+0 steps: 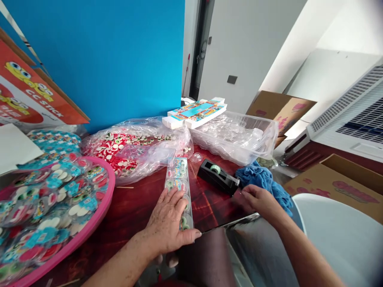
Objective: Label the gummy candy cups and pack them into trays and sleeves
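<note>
My left hand [169, 217] lies with its fingers spread on a long, narrow clear plastic pack [177, 169], which holds round eyeball-patterned pieces and printed cards. Part of the pack is hidden under that hand. To the right stands a black tape dispenser [217, 177] with a roll of tape [215, 169] in it. Just off the dispenser's cutting end, my right hand [260, 199] is closed in a pinch on what looks like a short piece of clear tape [241, 199], only faintly visible.
A pink-rimmed basin [109, 187] full of small wrapped packs stands at left. Behind are a clear bag [134, 149] of red, white and eyeball pieces, a clear bin [254, 153] of plastic shells and printed boxes [197, 111]. A blue cloth [263, 181] lies right of the dispenser.
</note>
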Demonstrator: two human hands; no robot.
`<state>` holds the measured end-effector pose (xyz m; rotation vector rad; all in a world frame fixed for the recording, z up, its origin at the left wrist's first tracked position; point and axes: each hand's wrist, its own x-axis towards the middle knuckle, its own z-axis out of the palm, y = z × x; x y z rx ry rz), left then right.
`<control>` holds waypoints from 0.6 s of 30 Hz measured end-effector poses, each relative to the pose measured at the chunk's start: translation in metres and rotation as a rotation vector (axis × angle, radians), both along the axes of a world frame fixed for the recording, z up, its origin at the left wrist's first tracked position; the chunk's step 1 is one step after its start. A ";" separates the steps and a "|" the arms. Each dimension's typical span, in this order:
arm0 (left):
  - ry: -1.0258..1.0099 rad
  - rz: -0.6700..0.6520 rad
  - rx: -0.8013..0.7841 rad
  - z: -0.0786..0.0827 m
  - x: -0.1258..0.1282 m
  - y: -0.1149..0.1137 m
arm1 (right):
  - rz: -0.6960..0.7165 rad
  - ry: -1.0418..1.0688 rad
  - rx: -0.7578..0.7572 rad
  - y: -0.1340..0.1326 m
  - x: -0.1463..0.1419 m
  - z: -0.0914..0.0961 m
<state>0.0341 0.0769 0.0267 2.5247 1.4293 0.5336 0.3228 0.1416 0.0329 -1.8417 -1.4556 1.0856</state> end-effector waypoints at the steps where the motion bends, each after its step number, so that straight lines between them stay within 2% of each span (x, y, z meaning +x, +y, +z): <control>1: -0.012 -0.001 0.008 0.001 0.000 0.000 | 0.097 0.060 -0.017 -0.007 -0.011 0.007; 4: -0.008 0.001 0.024 0.006 0.002 0.000 | 0.465 0.329 -0.127 -0.020 -0.052 0.020; 6: 0.014 0.014 0.037 0.008 0.002 -0.001 | 0.589 0.437 -0.198 -0.020 -0.077 0.019; 9: 0.021 0.043 0.066 0.007 0.004 -0.004 | 0.638 0.507 -0.264 -0.014 -0.097 0.005; 14: -0.094 0.087 0.155 0.000 0.003 -0.008 | 0.635 0.526 -0.324 -0.004 -0.103 -0.014; 18: -0.062 0.026 0.174 0.001 0.002 -0.007 | 0.658 0.551 -0.349 -0.001 -0.104 -0.020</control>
